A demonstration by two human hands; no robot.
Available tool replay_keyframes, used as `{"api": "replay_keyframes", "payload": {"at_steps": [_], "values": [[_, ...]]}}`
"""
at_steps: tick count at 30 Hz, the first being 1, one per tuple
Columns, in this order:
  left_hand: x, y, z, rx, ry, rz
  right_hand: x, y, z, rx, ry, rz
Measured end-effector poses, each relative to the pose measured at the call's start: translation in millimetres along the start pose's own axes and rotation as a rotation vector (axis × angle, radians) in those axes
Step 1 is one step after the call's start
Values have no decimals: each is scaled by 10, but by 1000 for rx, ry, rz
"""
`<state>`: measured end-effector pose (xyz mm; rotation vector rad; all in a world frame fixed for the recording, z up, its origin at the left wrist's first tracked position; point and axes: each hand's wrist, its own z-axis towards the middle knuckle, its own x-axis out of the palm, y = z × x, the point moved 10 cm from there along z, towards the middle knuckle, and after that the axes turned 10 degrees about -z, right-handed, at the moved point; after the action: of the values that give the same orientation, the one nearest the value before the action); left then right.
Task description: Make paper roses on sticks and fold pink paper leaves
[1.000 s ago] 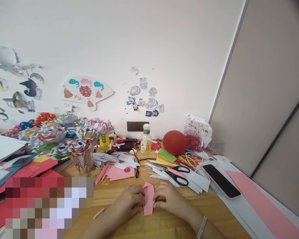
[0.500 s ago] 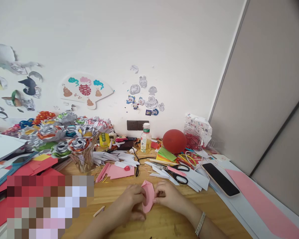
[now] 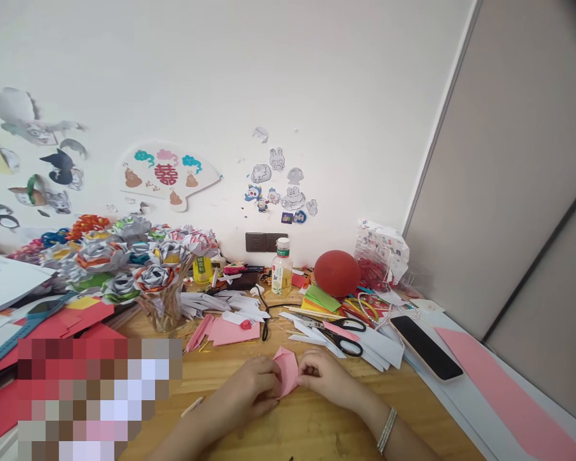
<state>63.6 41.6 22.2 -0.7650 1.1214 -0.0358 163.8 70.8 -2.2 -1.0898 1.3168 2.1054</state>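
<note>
A folded piece of pink paper (image 3: pixel 287 371) stands between my two hands just above the wooden table. My left hand (image 3: pixel 259 384) pinches its left side, with the fingers curled over the edge. On the right edge, the thumb and fingers of my right hand (image 3: pixel 320 378) are closed on the same paper. A silvery bracelet circles my right wrist. Beyond the hands, more pink paper (image 3: pixel 235 331) lies flat, with a small red piece on it. Black-handled scissors (image 3: pixel 348 336) rest on white paper strips to the right.
Paper flowers (image 3: pixel 156 278) stand in a clear cup at the left. A bottle (image 3: pixel 281 269), a red balloon (image 3: pixel 336 273) and a plastic bag (image 3: pixel 384 253) line the wall. A phone (image 3: pixel 427 347) lies at the right; a small wooden stick (image 3: pixel 192 407) lies beside my left forearm.
The lower part of the pink paper has drawn upward and looks shorter. My left thumb has moved up closer to the paper's lower edge. My right hand has barely moved.
</note>
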Motion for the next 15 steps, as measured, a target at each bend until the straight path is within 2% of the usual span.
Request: {"api": "replay_keyframes", "payload": {"at_steps": [8, 15], "values": [[-24, 126, 25, 16, -56, -128, 36, 32, 34, -80, 12, 37], [-4, 362, 52, -117, -156, -261, 37, 41, 33, -82, -36, -23]]}}
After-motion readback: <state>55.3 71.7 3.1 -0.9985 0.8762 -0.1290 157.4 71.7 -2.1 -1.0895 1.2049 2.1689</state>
